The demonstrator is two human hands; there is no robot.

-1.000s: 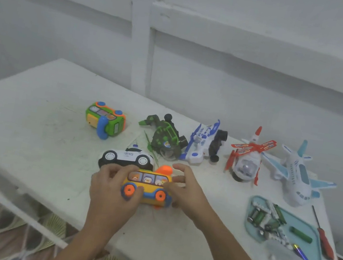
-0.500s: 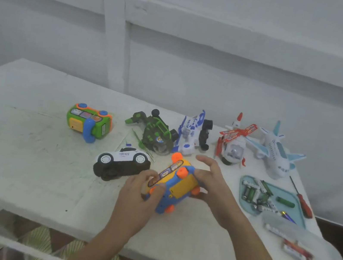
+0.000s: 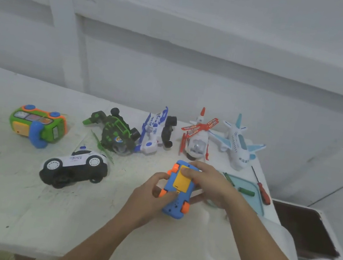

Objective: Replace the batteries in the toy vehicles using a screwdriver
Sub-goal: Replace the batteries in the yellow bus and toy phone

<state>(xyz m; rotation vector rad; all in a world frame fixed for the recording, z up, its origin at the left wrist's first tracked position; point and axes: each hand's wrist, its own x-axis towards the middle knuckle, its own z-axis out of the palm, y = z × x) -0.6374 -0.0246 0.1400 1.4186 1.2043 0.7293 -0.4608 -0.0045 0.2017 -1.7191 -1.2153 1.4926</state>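
The big white table (image 3: 8,193) is under it all. The flat teal plastic tray (image 3: 254,196) sits just right of the blue plastic toy bus with orange wheels (image 3: 177,190). The bus is belly up, with its yellow flap on top. My left hand (image 3: 146,196) grips its left side, and my right hand (image 3: 213,184) curls round its far end. The thin red-handled screwdriver (image 3: 263,191) lies right of the bus, past the tray

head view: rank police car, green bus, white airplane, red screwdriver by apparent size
1. police car
2. green bus and white airplane: look about alike, and the airplane sits farther back, so unranked
3. red screwdriver
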